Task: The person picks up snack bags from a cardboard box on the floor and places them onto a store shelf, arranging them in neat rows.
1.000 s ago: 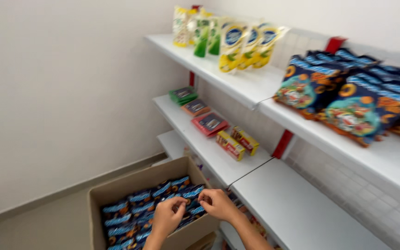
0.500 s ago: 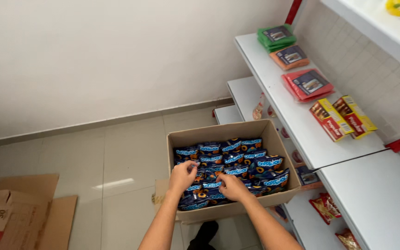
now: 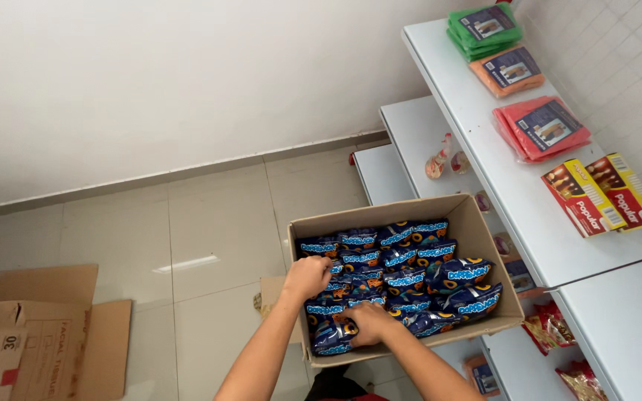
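Open brown cardboard box [image 3: 484, 238] on floor, packed w/ dark blue snack bags [image 3: 403, 278], orange-yellow print. On white shelf: green packs [image 3: 484, 26] at far end, orange pack [image 3: 510, 70] next, red packs [image 3: 544, 130], then two red-yellow cartons [image 3: 603, 194]. Flattened brown cartons [image 3: 31, 334] lower left on floor. Red-gold bags [image 3: 555, 330] on low shelf.
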